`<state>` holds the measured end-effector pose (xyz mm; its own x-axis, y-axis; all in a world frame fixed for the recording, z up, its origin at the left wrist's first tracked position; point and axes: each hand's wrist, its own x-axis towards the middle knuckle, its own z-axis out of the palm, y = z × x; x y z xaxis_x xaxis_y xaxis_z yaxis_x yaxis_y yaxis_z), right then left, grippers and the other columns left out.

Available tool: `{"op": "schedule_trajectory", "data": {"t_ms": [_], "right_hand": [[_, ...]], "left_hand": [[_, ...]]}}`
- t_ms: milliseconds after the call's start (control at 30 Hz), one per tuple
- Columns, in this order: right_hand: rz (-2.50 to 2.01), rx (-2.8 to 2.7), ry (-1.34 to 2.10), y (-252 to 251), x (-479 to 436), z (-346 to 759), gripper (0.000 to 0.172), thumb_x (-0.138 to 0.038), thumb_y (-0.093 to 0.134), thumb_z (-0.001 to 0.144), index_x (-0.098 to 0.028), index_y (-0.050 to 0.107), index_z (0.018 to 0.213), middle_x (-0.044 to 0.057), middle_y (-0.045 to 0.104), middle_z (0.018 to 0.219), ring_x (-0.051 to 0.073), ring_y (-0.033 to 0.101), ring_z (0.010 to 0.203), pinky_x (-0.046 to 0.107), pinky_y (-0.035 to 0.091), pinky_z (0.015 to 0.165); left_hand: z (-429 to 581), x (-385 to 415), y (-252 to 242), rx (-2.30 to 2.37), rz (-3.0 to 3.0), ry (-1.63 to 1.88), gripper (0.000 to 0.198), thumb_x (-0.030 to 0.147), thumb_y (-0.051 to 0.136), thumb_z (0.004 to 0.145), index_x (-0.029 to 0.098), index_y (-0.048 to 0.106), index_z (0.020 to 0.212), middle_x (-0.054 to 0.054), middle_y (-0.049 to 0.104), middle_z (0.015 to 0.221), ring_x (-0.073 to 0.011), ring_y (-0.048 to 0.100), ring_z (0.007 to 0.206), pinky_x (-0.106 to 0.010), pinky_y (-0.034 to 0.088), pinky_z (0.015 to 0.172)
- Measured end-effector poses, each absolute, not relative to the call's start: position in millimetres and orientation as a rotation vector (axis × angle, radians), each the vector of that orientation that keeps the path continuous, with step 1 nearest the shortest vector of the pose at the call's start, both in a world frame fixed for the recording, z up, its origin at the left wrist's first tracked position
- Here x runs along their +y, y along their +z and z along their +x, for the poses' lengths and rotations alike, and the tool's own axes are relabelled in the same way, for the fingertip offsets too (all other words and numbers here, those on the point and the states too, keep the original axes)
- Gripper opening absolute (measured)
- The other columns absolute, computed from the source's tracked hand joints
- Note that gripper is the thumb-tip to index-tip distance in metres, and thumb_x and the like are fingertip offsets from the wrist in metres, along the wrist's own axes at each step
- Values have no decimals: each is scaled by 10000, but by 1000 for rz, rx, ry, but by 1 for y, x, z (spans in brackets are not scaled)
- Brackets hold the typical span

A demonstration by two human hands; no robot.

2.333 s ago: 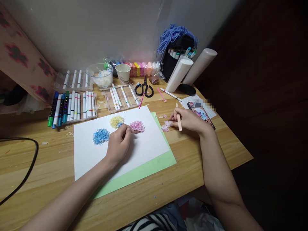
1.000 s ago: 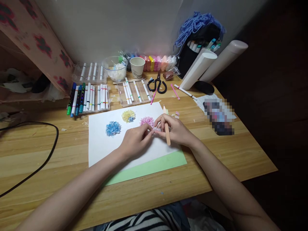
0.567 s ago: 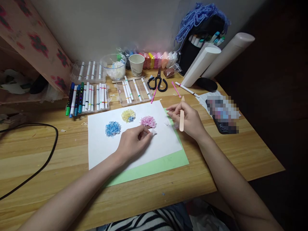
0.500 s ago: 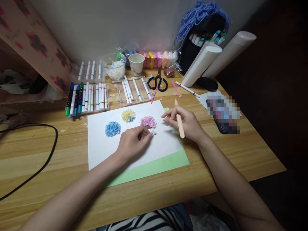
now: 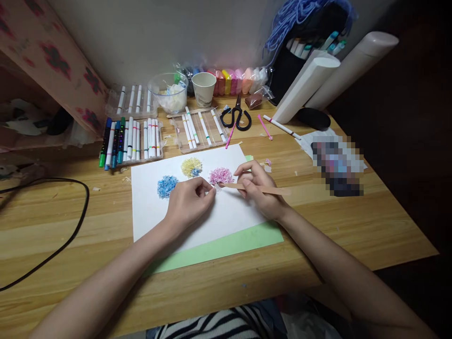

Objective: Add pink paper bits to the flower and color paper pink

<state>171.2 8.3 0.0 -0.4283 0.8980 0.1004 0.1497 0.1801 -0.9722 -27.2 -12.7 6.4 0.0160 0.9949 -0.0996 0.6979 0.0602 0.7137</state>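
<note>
My left hand (image 5: pixel 187 200) is closed in a pinch on a small white scrap (image 5: pixel 218 188), held low over a white sheet of paper (image 5: pixel 215 228). In my right hand (image 5: pixel 259 193) a flat wooden craft stick (image 5: pixel 277 190) is gripped; its tip reaches the scrap at my left fingertips. Just behind the fingertips lies a pink cluster of shredded bits (image 5: pixel 221 175). A yellow cluster (image 5: pixel 190 165) with some blue in it and a blue cluster (image 5: pixel 166 187) are on the same sheet. Under it, a green sheet (image 5: pixel 243 240) sticks out.
Behind the paper are marker cases (image 5: pixel 201 132), black-handled scissors (image 5: pixel 237 117), a paper cup (image 5: pixel 204 89) and a clear bowl (image 5: pixel 169 96). A blurred phone (image 5: pixel 339 169) lies at right, near white rolls (image 5: pixel 307 84). A black cable (image 5: pixel 84 207) curves at left.
My right hand has moved left and turned the craft stick from upright to nearly level, its tip now at the white scrap. My left hand has shifted slightly left. The view has shifted a little.
</note>
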Motion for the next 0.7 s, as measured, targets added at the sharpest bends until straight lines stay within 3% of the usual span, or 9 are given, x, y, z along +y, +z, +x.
{"op": "schedule_trajectory", "data": {"t_ms": [200,700], "right_hand": [[-1020,-1870,1323,-3,5,165,47,-263,428,900,-234,415,935,-23,526,683,133,498,579,275,353,555],[-1103,-1974,1171,-1,4,159,67,-208,442,881,-239,417,934,-13,558,746,136,547,616,284,392,595]], "left_hand": [[-29,-11,9,1743,1715,612,119,279,577,734,186,626,677,37,542,527,-117,489,514,-248,334,525],[-27,-11,6,1801,1781,646,130,288,560,758,190,601,683,28,558,549,-119,493,520,-247,297,522]]}}
